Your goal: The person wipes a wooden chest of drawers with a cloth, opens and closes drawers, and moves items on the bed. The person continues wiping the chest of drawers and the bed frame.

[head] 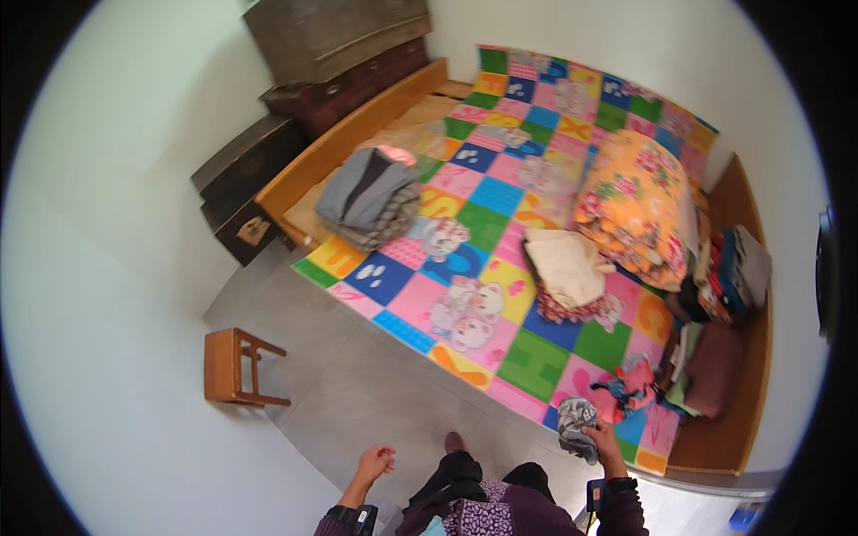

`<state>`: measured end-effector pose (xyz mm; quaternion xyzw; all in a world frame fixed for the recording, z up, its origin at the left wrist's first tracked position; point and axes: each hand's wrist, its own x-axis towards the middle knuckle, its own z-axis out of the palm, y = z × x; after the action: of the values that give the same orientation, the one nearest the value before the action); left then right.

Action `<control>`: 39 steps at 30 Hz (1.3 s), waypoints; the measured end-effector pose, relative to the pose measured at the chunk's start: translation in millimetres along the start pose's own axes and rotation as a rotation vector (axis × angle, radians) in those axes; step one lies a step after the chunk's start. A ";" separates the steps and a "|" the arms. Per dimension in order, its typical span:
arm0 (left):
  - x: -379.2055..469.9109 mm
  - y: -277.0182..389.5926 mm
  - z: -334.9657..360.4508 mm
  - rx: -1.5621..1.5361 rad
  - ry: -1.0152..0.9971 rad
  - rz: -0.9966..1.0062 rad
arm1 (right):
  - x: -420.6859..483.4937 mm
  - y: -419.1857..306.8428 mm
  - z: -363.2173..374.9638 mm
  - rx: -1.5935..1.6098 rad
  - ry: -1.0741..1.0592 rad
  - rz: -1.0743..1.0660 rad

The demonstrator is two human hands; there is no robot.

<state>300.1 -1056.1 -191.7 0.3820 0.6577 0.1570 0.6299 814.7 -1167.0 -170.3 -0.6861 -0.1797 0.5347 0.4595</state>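
My right hand (606,443) grips a crumpled grey-and-white printed cloth (576,422), maybe a garment or cap, beside the bed's near edge. Just beyond it, a small heap of pink, black and blue clothing (627,392) lies on the colourful cartoon-print bed mat (479,352). With loosely curled fingers and nothing seen in it, my left hand (377,462) hangs over the grey floor, apart from the bed. A folded cream cloth (566,266) rests on a dark red patterned one farther up the mat. Folded grey clothes (369,191) sit at the far left side.
An orange floral quilt (630,201) is bundled near the wooden headboard (717,442), beside several stacked clothes (714,368). A wooden stool (228,368) lies tipped on the floor (335,385). Dark chests (251,167) stand beyond the wooden footboard (362,134).
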 end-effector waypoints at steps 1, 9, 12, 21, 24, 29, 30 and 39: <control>4.3 4.2 -15.3 -0.021 0.030 -0.014 | 13.1 -16.8 19.6 -0.001 -0.096 -0.003; 62.0 38.0 -101.4 -0.307 0.122 0.089 | 107.0 -88.9 157.4 -0.222 -0.233 0.057; 83.9 31.6 -144.4 -0.384 0.189 0.054 | 153.1 -112.7 215.3 -0.286 -0.207 0.067; 49.6 -28.5 -276.3 -0.588 0.639 -0.147 | 288.9 -213.8 514.8 -0.193 -0.600 -0.079; 40.0 -56.0 -295.3 -0.713 0.753 -0.219 | 322.9 -238.7 646.6 -0.377 -0.723 -0.167; 80.3 -58.9 -383.8 -0.907 0.717 -0.275 | 348.0 -282.7 837.3 -0.565 -0.973 -0.245; 103.3 -46.6 -413.9 -0.923 0.706 -0.207 | 345.8 -288.5 871.7 -0.574 -0.952 -0.273; 296.5 210.5 -703.9 -0.682 0.718 0.200 | 379.7 -410.8 1058.3 -0.844 -0.744 -0.510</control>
<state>-278.2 -516.3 -146.6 0.1377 0.7043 0.5441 0.4347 102.1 -212.2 -54.6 -0.5115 -0.6824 0.4943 0.1684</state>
